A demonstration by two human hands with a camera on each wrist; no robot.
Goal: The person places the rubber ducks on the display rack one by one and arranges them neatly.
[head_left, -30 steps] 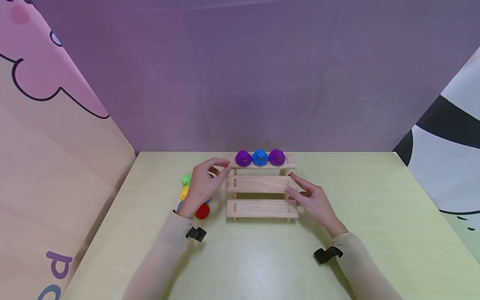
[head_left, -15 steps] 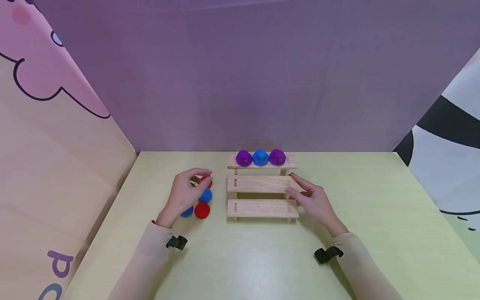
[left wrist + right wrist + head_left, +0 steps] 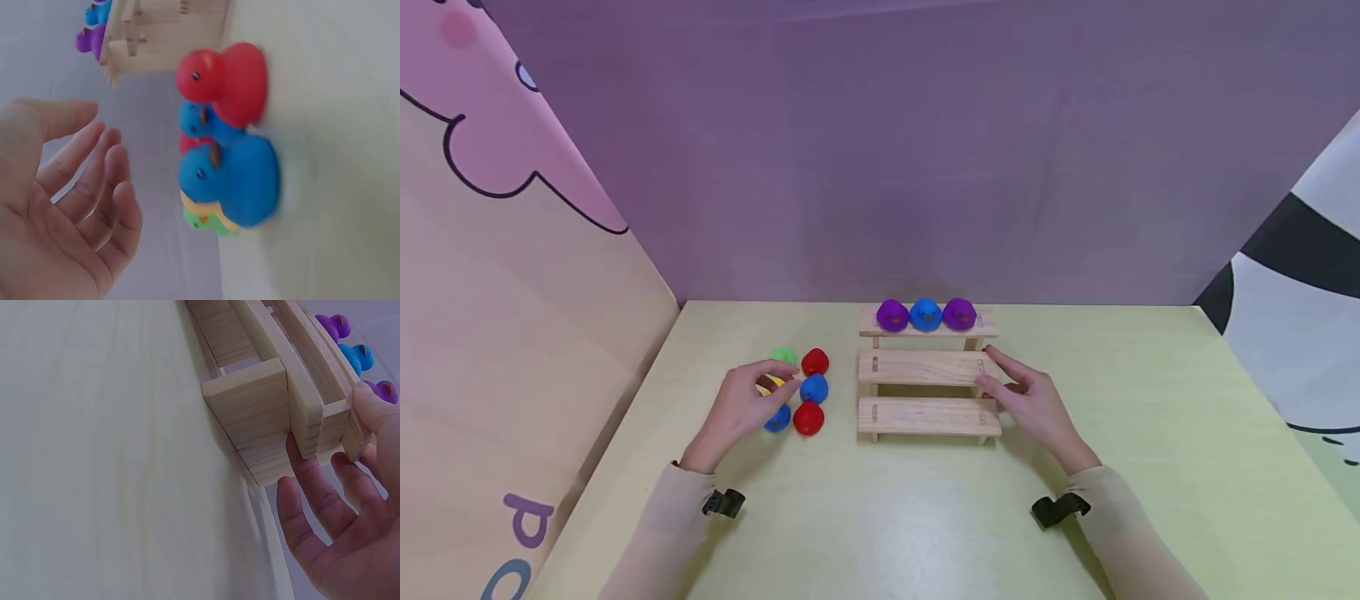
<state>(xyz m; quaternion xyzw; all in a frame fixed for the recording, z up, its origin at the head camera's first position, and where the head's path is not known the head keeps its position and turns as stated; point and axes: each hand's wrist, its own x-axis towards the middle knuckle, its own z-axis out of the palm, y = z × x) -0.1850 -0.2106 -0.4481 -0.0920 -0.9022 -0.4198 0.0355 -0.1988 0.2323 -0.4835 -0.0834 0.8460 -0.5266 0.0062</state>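
A three-step wooden stand [image 3: 925,415] carries a purple duck [image 3: 892,316], a blue duck [image 3: 926,315] and another purple duck [image 3: 959,315] in a row on its top step. My right hand [image 3: 1033,408] grips the right end of the middle step, thumb on the board and fingers at its end in the right wrist view. Over the loose rubber ducks to the left, my left hand [image 3: 737,412] hovers with nothing in it, fingers loosely bent. It partly covers the yellow duck [image 3: 772,384]. In the left wrist view, its fingers stay apart from the near blue duck [image 3: 244,181].
Two red ducks, the upper red duck [image 3: 815,362] and the lower red duck [image 3: 808,418], flank a blue duck [image 3: 814,388]. A green duck [image 3: 784,355] sits at the back. Purple cloth [image 3: 925,150] stands behind the table [image 3: 887,525]; a printed panel [image 3: 572,333] borders the left.
My left hand has drawn back from beside the top step, moving left and nearer, over the loose ducks. My right hand keeps its grip on the stand.
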